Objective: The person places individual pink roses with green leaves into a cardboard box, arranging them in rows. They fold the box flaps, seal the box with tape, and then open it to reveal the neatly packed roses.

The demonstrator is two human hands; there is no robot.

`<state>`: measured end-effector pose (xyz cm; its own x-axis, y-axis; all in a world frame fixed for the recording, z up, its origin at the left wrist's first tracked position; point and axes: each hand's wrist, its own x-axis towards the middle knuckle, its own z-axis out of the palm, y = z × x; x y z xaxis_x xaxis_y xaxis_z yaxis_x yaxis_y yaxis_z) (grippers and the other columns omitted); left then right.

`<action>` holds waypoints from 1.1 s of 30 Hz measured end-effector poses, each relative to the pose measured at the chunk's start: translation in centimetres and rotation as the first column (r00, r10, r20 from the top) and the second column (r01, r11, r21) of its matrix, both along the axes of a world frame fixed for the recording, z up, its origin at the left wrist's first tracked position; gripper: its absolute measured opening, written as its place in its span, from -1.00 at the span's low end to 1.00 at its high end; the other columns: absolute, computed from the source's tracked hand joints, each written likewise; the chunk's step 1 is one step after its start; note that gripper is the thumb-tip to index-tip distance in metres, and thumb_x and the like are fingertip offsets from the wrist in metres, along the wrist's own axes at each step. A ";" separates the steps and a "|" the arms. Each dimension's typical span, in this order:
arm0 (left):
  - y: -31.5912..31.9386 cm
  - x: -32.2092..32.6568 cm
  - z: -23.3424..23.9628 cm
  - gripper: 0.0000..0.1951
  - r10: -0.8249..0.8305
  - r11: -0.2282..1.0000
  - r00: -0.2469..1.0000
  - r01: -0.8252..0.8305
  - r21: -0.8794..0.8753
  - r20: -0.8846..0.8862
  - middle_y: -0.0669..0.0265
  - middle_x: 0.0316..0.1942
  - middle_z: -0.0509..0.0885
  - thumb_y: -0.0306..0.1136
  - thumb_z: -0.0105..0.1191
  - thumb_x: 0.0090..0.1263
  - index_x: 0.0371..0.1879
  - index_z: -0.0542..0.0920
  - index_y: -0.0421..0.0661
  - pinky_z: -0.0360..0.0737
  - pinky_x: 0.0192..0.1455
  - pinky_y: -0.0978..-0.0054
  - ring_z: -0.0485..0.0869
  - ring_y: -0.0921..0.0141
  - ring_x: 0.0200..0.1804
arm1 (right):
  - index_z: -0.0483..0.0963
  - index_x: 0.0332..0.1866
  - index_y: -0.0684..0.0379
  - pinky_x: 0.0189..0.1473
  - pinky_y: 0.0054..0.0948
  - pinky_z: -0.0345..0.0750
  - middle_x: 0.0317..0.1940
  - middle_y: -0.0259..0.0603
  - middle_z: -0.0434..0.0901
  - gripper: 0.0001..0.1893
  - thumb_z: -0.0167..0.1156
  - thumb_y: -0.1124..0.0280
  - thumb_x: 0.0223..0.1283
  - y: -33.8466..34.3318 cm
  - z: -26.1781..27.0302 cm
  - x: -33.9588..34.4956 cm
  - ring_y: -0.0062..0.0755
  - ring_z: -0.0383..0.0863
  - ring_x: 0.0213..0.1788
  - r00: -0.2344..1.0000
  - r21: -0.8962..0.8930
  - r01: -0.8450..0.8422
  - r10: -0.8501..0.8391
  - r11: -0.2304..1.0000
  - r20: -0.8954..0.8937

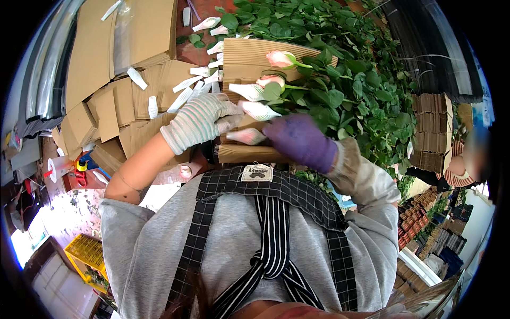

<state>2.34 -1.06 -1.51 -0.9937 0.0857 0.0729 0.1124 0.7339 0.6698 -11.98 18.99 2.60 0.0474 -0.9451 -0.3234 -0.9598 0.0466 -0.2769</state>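
A corrugated cardboard sheet [247,52] lies before me with pale pink roses on it, some in white foam net sleeves. My left hand [203,119], in a striped knit glove, has its fingertips at the narrow end of a netted rose bud [259,111]. My right hand [301,139], in a purple glove, is by the wide end of that bud; its fingers are blurred and their grip is unclear. Another netted bud [246,136] lies just below, between the hands. Higher up are a third netted bud [247,91] and two bare roses, the upper one [281,59] on the sheet.
Leafy rose stems [374,103] are heaped at the right. Loose foam net sleeves [181,99] and stacked cardboard pieces [147,85] lie at the left. Red-handled scissors [81,174] are at the lower left. A cardboard stack [432,131] stands at the right, with another person [458,165] beyond.
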 end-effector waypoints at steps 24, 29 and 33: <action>3.0 0.1 2.3 -0.78 -0.080 0.986 0.984 0.101 -0.131 0.156 0.30 -0.34 0.66 -0.15 0.15 0.21 -0.26 0.69 0.05 0.55 -0.26 0.30 0.63 0.24 -0.30 | 0.55 -0.27 0.07 -0.29 -0.19 0.55 -0.38 -0.15 0.58 -0.80 0.23 0.27 0.00 0.2 1.1 -0.9 -0.11 0.63 -0.32 0.985 0.086 0.133 -0.142 0.987 0.102; 3.0 -1.1 1.0 -0.82 -0.164 0.980 0.967 0.182 -0.076 0.195 0.32 -0.25 0.69 -0.23 0.11 0.23 -0.24 0.69 0.08 0.60 -0.21 0.29 0.67 0.23 -0.24 | 0.47 -0.12 0.03 -0.33 -0.18 0.55 -0.32 -0.19 0.56 -0.71 0.24 0.23 0.05 1.6 -0.6 -1.4 -0.11 0.63 -0.36 0.971 -0.025 0.207 -0.208 0.978 -0.118; 3.3 -0.7 1.1 -0.81 -0.121 0.973 0.982 0.146 -0.180 0.144 0.30 -0.39 0.68 -0.21 0.09 0.25 -0.25 0.69 0.08 0.59 -0.29 0.27 0.67 0.24 -0.32 | 0.48 -0.16 0.02 -0.42 -0.22 0.55 -0.37 -0.20 0.53 -0.76 0.22 0.33 0.01 -0.1 0.1 -1.5 -0.16 0.63 -0.39 0.984 -0.298 0.151 -0.171 0.943 -0.042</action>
